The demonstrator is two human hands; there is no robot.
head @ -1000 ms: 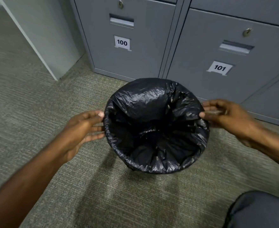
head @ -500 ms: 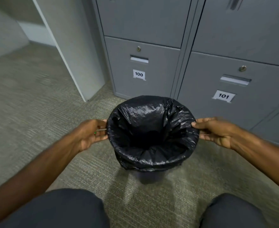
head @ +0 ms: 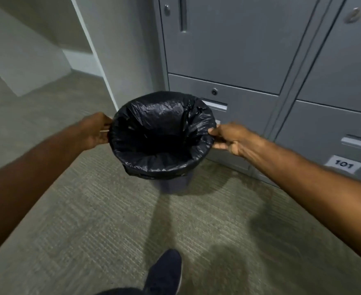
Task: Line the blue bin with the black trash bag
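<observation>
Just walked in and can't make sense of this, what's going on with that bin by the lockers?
A person is holding a bin by its rim with both hands: the left hand on one side, the right hand on the other. A black trash bag already lines it, its edge folded over the rim. Only a bit of the bin's wall shows below the bag. It is in front of grey lockers, over the carpet; whether it is lifted is unclear.

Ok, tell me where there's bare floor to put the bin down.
Bare carpet lies between the bin and the shoe, and out to the left toward the white wall. It is crowded behind the bin, against the grey lockers.
</observation>
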